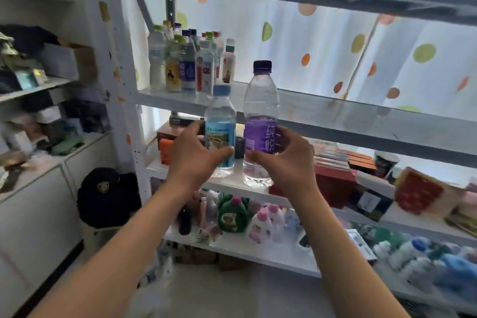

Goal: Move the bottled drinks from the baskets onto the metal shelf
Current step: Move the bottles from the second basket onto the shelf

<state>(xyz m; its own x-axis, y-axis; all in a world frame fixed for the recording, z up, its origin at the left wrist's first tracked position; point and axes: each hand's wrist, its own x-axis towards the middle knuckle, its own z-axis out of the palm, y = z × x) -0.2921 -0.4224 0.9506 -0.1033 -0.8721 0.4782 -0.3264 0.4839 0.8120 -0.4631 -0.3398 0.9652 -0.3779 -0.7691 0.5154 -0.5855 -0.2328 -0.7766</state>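
My left hand (195, 155) grips a small clear water bottle (220, 113) with a light blue cap and a blue landscape label. My right hand (284, 160) grips a taller clear bottle (260, 100) with a dark purple cap and purple label. Both bottles are upright, side by side, held in the air in front of the metal shelf (335, 113). At the left end of that shelf board stands a cluster of several bottled drinks (191, 64). No basket is in view.
The shelf board to the right of the cluster is bare. Lower boards hold red and orange boxes (335, 186), detergent bottles (232, 214) and blue containers (438, 263). A white upright post (124, 100) stands at left, beside cabinets with clutter and a black cap (105, 193).
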